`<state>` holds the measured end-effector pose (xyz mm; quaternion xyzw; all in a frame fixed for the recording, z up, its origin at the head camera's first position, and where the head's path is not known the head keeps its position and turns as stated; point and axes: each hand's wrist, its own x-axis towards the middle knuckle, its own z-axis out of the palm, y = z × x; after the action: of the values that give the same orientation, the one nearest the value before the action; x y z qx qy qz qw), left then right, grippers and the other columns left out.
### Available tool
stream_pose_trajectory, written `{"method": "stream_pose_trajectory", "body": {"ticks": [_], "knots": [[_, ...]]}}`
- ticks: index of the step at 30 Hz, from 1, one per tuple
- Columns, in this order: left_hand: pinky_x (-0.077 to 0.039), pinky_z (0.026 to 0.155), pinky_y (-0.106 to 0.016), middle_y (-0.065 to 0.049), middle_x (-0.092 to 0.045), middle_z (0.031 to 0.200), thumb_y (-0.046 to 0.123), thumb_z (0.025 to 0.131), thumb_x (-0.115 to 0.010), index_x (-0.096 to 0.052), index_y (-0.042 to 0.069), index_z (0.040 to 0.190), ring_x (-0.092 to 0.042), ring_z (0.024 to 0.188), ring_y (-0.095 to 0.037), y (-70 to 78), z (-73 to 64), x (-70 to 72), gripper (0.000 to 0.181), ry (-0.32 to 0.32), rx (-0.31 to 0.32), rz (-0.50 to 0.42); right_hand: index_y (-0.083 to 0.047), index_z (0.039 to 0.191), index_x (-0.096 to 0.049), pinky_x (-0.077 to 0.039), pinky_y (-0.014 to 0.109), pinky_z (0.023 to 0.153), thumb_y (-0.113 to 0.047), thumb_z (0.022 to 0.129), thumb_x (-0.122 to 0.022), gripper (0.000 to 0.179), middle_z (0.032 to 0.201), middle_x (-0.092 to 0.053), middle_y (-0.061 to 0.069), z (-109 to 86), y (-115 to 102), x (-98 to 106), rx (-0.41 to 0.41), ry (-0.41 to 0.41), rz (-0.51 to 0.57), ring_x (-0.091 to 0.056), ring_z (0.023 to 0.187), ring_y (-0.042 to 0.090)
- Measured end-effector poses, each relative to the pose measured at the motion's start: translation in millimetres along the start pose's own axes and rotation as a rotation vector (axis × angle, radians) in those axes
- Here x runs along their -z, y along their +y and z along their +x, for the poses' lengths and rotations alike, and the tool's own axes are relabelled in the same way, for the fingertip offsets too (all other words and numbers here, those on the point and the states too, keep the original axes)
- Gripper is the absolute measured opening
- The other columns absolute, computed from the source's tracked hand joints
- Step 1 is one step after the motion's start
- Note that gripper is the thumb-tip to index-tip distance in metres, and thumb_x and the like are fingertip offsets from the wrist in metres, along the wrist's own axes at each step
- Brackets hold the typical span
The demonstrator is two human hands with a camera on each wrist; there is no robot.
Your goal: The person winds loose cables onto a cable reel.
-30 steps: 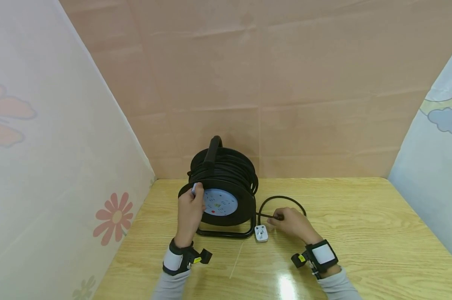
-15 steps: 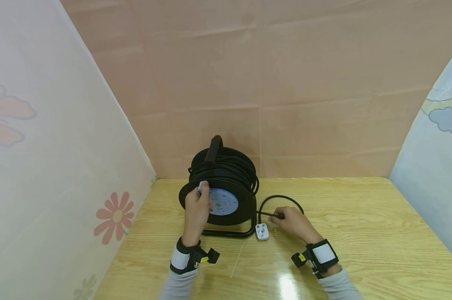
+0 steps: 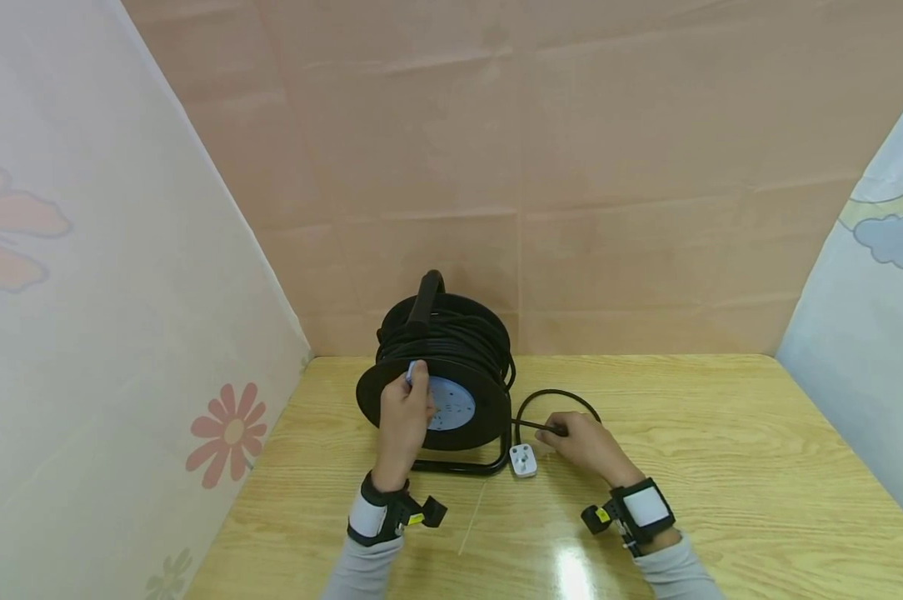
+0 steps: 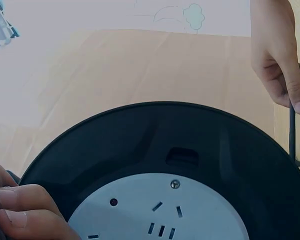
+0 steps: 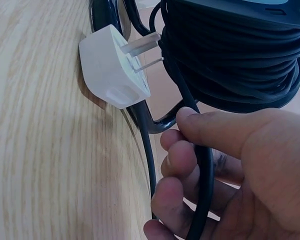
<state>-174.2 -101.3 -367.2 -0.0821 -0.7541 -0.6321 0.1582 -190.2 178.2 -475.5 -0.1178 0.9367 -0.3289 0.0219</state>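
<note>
A black cable reel (image 3: 462, 367) stands on the table, wound with black cable, its light-blue socket panel (image 4: 160, 210) facing the person. My left hand (image 3: 404, 412) has its fingers curled around a light-blue winding knob (image 3: 411, 372) at the face of the reel; only the knob's tip shows above the thumb. To the right of the reel my right hand (image 3: 582, 442) pinches the loose cable (image 5: 202, 175) between thumb and fingers. The cable runs taut from the reel to that hand, then loops back to a white three-pin plug (image 5: 112, 67) lying pins up on the table.
A black tube frame (image 3: 459, 468) carries the reel, and its carrying handle (image 3: 424, 304) rises above the drum. Behind stands a tan backdrop (image 3: 609, 208). A pale floral sheet (image 3: 122, 333) borders the wooden table (image 3: 691, 417) at left, another sheet (image 3: 871, 317) at right.
My left hand has moved rightward across the reel's face with the knob in its grip, now covering the panel's red switch. The right hand stays in place, and the cable loop has narrowed slightly.
</note>
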Motion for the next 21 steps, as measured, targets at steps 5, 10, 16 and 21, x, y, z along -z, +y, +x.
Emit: {"method": "stream_pose_trajectory", "body": {"ticks": [5,10,16,21], "knots": [[-0.029,0.046,-0.025,-0.002,-0.04,0.05,0.048,0.102,-0.04,-0.042,0.008,0.059,-0.037,0.043,-0.014,-1.7,-1.0,-4.2,0.059,-0.007,-0.002,-0.001,-0.016,0.08,-0.066,-0.034,0.027,0.047,-0.029,0.093,-0.065,0.018,0.06,-0.051,-0.005,0.5,0.1,-0.7,-0.009,-0.004,0.002,-0.044,0.051,0.011],[-0.029,0.045,-0.025,-0.002,-0.038,0.049,0.046,0.103,-0.04,-0.04,0.008,0.058,-0.035,0.042,-0.014,-0.5,-2.1,-8.4,0.059,-0.026,-0.023,-0.008,-0.015,0.083,-0.067,-0.034,0.027,0.048,-0.028,0.093,-0.064,0.017,0.062,-0.051,-0.004,0.8,-0.3,-1.2,0.001,-0.006,0.011,-0.044,0.052,0.011],[-0.026,0.041,-0.024,-0.002,-0.036,0.046,0.047,0.103,-0.038,-0.038,0.009,0.056,-0.032,0.039,-0.015,2.0,-3.5,-14.5,0.061,-0.051,-0.051,-0.01,-0.015,0.083,-0.067,-0.035,0.027,0.048,-0.027,0.094,-0.063,0.016,0.062,-0.051,-0.003,1.0,0.3,-1.2,0.01,-0.004,0.019,-0.044,0.052,0.012],[-0.026,0.04,-0.023,-0.001,-0.036,0.045,0.047,0.103,-0.038,-0.039,0.01,0.055,-0.031,0.038,-0.014,0.6,-5.9,-20.0,0.061,-0.061,-0.042,0.0,-0.015,0.084,-0.067,-0.035,0.027,0.048,-0.026,0.093,-0.064,0.015,0.062,-0.051,-0.003,0.0,-1.2,-0.7,0.025,-0.003,0.021,-0.044,0.052,0.012]]}}
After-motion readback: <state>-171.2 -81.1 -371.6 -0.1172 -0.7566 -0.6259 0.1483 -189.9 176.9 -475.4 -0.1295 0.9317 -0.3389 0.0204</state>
